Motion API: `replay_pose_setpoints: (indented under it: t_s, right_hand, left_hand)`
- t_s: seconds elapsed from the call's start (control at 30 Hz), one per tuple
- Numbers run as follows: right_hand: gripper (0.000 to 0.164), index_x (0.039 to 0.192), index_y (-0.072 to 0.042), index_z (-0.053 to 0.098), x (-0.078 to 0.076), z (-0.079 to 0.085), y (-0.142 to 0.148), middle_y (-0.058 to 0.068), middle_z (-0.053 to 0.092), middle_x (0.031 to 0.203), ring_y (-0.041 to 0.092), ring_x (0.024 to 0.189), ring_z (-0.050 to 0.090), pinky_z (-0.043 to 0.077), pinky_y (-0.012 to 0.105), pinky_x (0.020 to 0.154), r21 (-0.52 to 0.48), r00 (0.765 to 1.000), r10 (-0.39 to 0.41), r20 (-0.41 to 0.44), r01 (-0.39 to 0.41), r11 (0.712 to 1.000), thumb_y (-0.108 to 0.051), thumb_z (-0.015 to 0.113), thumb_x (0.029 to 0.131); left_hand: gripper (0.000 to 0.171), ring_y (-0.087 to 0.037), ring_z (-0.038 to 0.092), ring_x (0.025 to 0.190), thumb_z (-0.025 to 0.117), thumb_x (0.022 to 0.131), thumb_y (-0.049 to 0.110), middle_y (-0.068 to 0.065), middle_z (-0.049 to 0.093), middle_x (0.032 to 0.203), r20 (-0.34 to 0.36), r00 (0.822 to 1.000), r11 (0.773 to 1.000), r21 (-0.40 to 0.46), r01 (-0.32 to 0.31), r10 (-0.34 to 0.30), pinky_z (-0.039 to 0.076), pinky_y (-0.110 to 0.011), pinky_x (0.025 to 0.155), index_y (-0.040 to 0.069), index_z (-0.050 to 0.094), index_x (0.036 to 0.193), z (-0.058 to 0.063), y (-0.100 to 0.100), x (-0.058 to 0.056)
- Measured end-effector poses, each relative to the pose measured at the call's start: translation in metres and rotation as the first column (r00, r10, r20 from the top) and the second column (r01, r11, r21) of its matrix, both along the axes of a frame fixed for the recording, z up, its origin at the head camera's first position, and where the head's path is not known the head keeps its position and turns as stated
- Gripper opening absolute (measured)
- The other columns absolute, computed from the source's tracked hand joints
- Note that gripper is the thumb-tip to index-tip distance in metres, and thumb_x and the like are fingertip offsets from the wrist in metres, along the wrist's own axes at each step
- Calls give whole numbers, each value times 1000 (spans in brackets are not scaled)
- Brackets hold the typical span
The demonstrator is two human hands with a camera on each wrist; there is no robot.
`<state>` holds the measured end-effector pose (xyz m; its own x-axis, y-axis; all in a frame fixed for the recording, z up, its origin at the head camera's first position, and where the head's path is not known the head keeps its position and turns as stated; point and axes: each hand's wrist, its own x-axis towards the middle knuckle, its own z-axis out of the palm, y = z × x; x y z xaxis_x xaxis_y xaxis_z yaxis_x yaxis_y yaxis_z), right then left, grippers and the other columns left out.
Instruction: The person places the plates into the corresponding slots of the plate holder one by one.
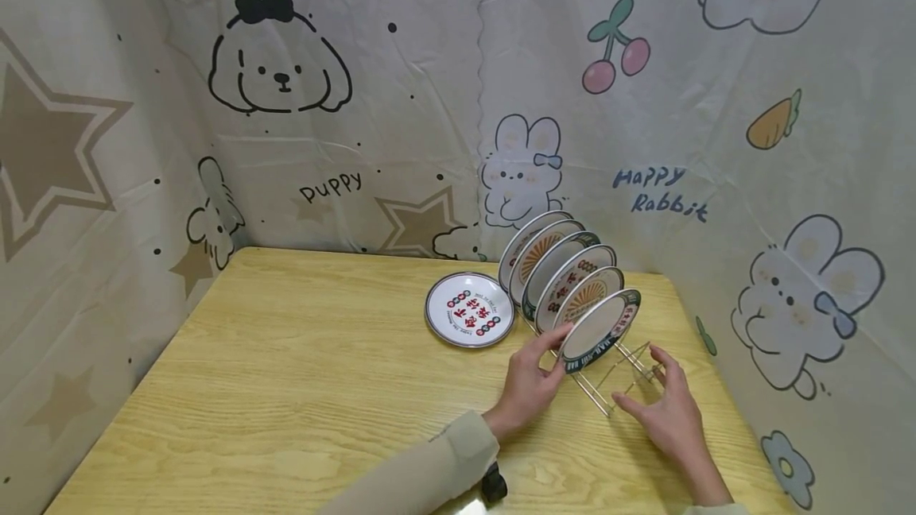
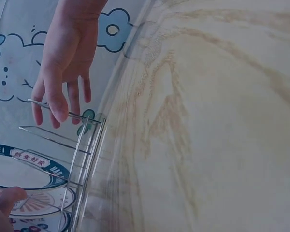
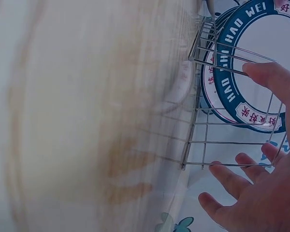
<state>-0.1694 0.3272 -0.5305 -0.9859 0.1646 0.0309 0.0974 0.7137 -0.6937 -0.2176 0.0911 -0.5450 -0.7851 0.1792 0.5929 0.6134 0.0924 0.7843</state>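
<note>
My left hand (image 1: pixel 529 384) pinches the edge of the front plate (image 1: pixel 597 332), white with a dark green lettered rim. That plate leans at the near end of a wire dish rack (image 1: pixel 590 396), before several other tilted plates (image 1: pixel 580 280). At the rack's near end is my right hand (image 1: pixel 669 412), thumb and fingers spread on either side of it. In the right wrist view the right thumb (image 3: pixel 266 77) is right at one wire, the fingertips (image 3: pixel 217 166) at another. Only part of the left hand (image 2: pixel 5 200) shows in the left wrist view.
A white plate (image 1: pixel 470 310) with red print and a dark rim lies flat left of the rack. Under everything is a wood-grain table (image 1: pixel 308 388). Cartoon-printed cloth (image 1: pixel 401 102) hangs behind and at both sides, close to the rack's right.
</note>
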Motion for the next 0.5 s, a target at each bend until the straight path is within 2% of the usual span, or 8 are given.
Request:
replay_pose_setpoints:
  t_s: [0.13,0.3,0.5]
  right_hand:
    - [119,165,-9,13,0,1,0,26,24,167,56,145,35,34,76,113,9,1000,1,-4,-1,1000,-38,90,79]
    - [117,165,-8,14,0,1,-1,26,25,167,56,144,36,35,75,113,11,1000,-1,-10,1,1000,-35,90,80]
    - [116,165,-9,14,1,2,-1,26,24,167,56,144,36,34,75,113,6,1000,1,-2,-1,1000,-35,90,81]
  left_hand:
    - [62,-28,70,106,66,90,-12,-18,72,121,35,999,1000,-7,5,-5,58,-11,57,17,59,144,0,1,-1]
    - [63,-18,69,107,67,90,-10,-14,72,125,37,999,1000,-21,-9,10,58,-11,57,18,59,145,-1,4,-3]
    - [66,-17,69,108,68,89,-11,-9,71,130,37,999,1000,-27,-7,8,59,-11,58,19,57,147,-5,9,-7]
